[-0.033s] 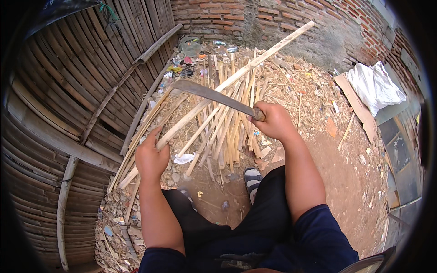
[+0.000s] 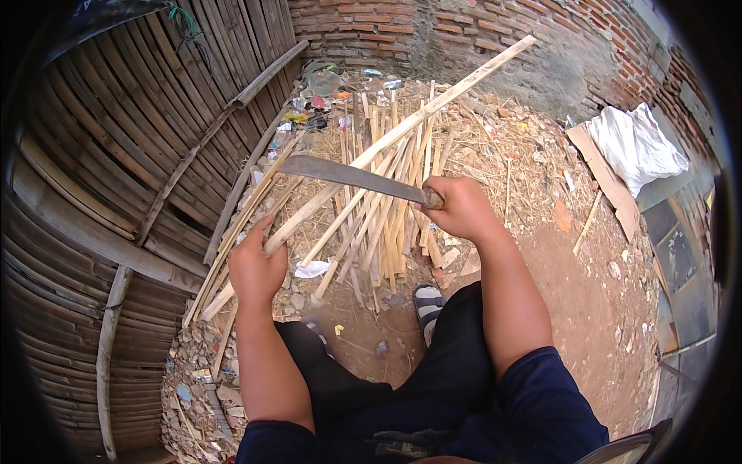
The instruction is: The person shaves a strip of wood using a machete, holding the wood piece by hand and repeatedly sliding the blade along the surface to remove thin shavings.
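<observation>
My left hand [image 2: 259,267] is closed round the lower part of a long pale strip, bamboo or wood [image 2: 444,99], which slants up to the far right. In my right hand [image 2: 461,207] is the handle of a machete [image 2: 348,175], its broad dark blade pointing left and lying across the long strip. Whether the edge touches the strip I cannot tell. Beneath both is a loose heap of cut pale strips [image 2: 394,224], crossing one another on the ground.
A slatted bamboo wall [image 2: 108,155] runs along the left, with a few long strips [image 2: 239,213] beside it. A brick wall [image 2: 371,31] closes the far side. At the right, a white sack [image 2: 638,147] lies by a cardboard piece [image 2: 607,182]. Rubble and litter cover the ground.
The machete has slid down and toward me along the strip, its tip shifting left, and my right hand has moved slightly left. My left hand and the strip have stayed in place.
</observation>
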A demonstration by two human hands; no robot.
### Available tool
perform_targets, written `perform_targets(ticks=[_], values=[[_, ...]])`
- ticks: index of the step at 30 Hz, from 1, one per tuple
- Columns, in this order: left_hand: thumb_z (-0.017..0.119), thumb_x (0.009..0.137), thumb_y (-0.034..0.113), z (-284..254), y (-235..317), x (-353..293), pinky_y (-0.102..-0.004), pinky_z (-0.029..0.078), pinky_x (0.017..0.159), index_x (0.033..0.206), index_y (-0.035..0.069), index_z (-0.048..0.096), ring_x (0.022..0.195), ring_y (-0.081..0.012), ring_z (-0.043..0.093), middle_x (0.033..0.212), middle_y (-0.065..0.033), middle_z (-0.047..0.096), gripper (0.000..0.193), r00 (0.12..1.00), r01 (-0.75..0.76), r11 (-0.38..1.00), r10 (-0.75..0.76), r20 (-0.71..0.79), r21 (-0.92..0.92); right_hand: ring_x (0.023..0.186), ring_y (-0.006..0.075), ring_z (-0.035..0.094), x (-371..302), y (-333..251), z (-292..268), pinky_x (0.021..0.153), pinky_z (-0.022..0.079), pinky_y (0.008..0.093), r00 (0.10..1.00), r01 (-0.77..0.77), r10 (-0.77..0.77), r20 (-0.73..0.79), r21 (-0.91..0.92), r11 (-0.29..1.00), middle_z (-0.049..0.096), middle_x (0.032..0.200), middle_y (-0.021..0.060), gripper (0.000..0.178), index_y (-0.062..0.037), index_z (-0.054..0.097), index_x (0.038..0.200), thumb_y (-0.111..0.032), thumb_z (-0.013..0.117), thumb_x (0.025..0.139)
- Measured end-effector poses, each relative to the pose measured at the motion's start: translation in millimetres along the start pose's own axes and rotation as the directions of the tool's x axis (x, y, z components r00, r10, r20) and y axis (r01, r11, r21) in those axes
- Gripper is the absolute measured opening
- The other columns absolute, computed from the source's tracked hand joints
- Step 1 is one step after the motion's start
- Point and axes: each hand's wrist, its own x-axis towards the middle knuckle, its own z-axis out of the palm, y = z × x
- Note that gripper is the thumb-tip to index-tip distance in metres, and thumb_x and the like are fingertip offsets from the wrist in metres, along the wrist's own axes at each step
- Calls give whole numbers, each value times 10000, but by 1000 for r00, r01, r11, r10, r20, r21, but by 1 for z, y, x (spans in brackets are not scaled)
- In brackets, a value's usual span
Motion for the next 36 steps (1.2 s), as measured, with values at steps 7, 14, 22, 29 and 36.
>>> perform_targets(ticks=[7, 14, 22, 29, 36], values=[[764, 791, 117, -3, -6, 3, -464, 565, 694, 1307, 140, 768, 733, -365, 715, 809, -162, 718, 516, 1000, -6, 1000, 6, 15, 6, 768, 388, 717, 5, 42, -4, 700, 545, 479, 953, -253, 284, -107, 237, 938, 735, 809, 175, 318, -76, 751, 1035, -345, 857, 901], [764, 832, 86, 7, -5, 3, -413, 567, 693, 1297, 67, 769, 701, -307, 738, 802, -170, 748, 464, 999, 25, 996, -22, 30, -85, 804, 415, 730, 2, 20, 1, 716, 555, 504, 991, -126, 129, -24, 98, 987, 742, 826, 177, 263, -76, 729, 996, -314, 813, 919], [779, 838, 85, -2, -7, 1, -400, 566, 693, 1283, 47, 771, 708, -292, 743, 825, -184, 760, 446, 1000, 8, 995, -8, 0, -97, 786, 376, 719, 5, 20, 3, 728, 555, 467, 993, -111, 114, -17, 124, 986, 735, 838, 168, 290, -81, 731, 971, -334, 855, 903], [782, 837, 96, -15, -6, -9, -401, 573, 698, 1262, 44, 775, 720, -312, 756, 843, -206, 766, 428, 1000, 21, 999, -21, 4, -49, 851, 428, 732, 4, 26, 4, 767, 568, 527, 995, -91, 96, -37, 131, 987, 742, 852, 214, 354, -77, 756, 1065, -385, 829, 907], [797, 813, 143, -2, -22, -4, -453, 565, 694, 1234, 59, 783, 716, -373, 726, 795, -179, 735, 430, 997, -16, 996, 9, 80, 88, 898, 409, 745, 6, -29, 11, 787, 581, 532, 939, 124, -97, 329, -61, 990, 755, 891, 180, 353, -127, 753, 1109, -366, 848, 866]])
